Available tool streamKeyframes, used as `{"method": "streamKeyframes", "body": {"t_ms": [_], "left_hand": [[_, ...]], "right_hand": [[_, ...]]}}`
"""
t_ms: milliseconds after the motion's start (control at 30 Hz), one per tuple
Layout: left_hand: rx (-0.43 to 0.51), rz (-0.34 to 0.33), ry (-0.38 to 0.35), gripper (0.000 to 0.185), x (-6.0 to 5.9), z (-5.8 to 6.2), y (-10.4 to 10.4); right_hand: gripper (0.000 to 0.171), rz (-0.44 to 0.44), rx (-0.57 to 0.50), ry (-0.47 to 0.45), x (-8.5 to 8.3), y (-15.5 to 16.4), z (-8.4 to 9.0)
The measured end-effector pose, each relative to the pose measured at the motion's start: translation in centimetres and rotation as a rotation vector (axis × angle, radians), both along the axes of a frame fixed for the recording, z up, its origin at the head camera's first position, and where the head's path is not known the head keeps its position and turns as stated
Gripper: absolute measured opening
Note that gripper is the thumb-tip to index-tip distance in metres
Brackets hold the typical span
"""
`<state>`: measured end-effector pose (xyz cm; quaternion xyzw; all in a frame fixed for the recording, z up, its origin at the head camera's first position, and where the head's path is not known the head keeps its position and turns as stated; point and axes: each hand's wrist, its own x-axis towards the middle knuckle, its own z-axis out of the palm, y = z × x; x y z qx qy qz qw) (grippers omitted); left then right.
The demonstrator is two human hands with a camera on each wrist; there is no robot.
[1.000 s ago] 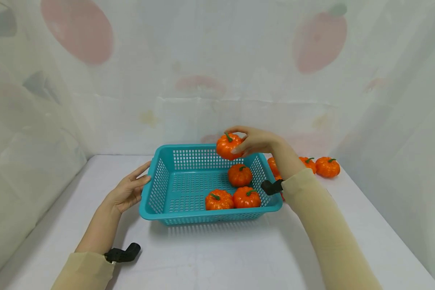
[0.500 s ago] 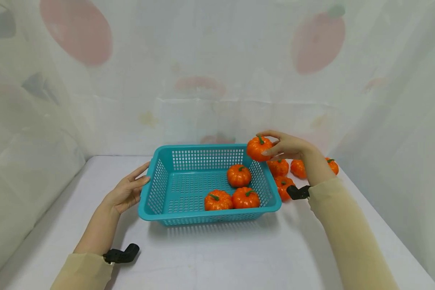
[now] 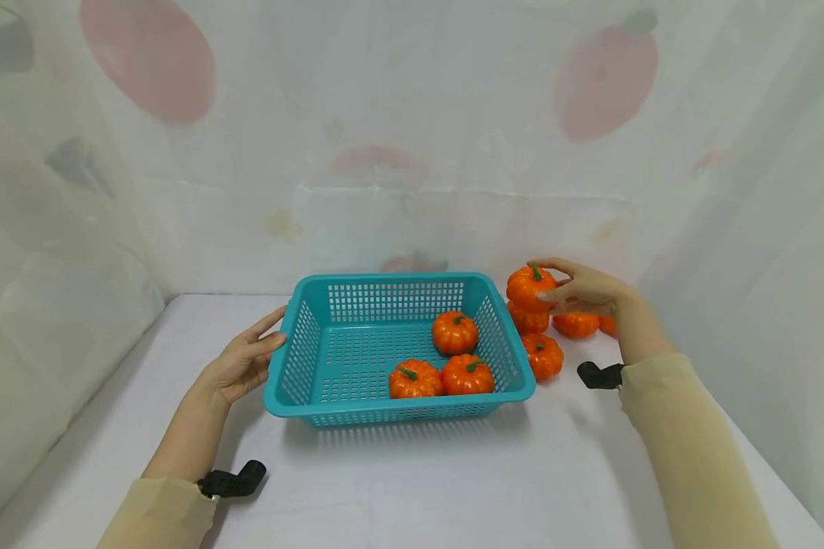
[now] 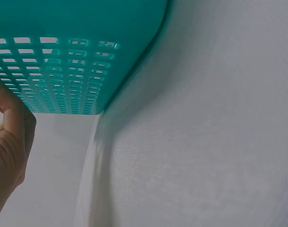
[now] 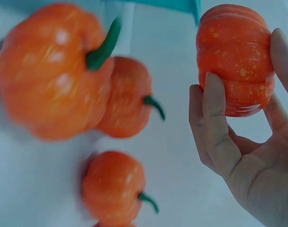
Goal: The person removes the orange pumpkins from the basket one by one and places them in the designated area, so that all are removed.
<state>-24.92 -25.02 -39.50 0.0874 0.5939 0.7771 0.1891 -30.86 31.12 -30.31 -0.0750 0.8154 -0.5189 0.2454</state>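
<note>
In the head view my right hand (image 3: 584,290) holds a small orange pumpkin (image 3: 530,288) with a green stem, just right of the basket's back corner. The right wrist view has the same pumpkin (image 5: 236,61) between thumb and fingers, raised off the table. My left hand (image 3: 243,362) grips the left rim of a teal plastic basket (image 3: 391,408). Three pumpkins lie in its right part: one at the back (image 3: 455,333), two at the front, the left front pumpkin (image 3: 415,379) beside the right front pumpkin (image 3: 467,374).
Right of the basket, several more pumpkins sit on the white-covered table (image 3: 398,488), among them a near pumpkin (image 3: 544,358) and a farther pumpkin (image 3: 577,324). My right hand and forearm partly cover others. A pale printed curtain (image 3: 384,114) stands behind the table.
My right hand has carried its pumpkin rightward, from above the basket's back right part to above the pumpkins outside. My left hand and the basket keep their place.
</note>
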Motion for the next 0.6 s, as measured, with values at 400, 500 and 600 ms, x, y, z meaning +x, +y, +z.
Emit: {"method": "streamKeyframes", "body": {"t_ms": [400,500,600], "left_hand": [[-0.011,0.001,0.003,0.069,-0.1,-0.1,0.0],[-0.005,-0.002,0.003,0.069,-0.1,-0.2,-0.1],[-0.005,-0.004,0.005,0.068,-0.2,-0.2,-0.1]], "right_hand": [[0.071,-0.033,-0.051,-0.048,1.9,4.4,-2.0],[0.072,-0.046,-0.07,-0.075,2.4,5.2,-2.4],[0.072,-0.069,-0.069,-0.093,2.8,6.0,-2.9]]}}
